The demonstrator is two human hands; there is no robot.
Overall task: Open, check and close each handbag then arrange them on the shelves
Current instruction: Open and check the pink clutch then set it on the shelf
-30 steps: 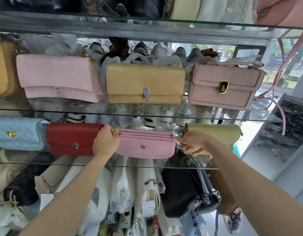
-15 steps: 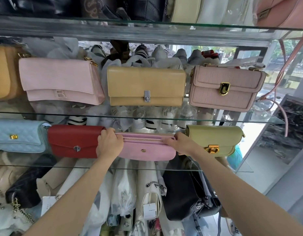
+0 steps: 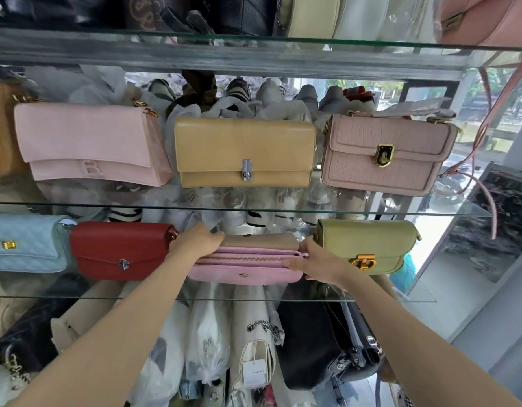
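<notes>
1. Head cam had the pink bag (image 3: 245, 267) at centre frame on the lower glass shelf (image 3: 371, 301), tipped back, zip facing up.
2. Left hand (image 3: 196, 240) curled over its left end, right hand (image 3: 315, 264) gripped the right end, fingers wrapped on the top edge.
3. Tight slot: red bag (image 3: 122, 251) touched the left hand, olive bag (image 3: 368, 245) sat just beside the right. A careless shove could've knocked either one.
4. Bag sat near the glass lip, so it might've slid off forward.

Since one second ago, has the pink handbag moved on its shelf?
Yes. The pink handbag has tipped backward between the red bag and green bag; its zipped top now faces the camera, with both hands on its ends.
</notes>
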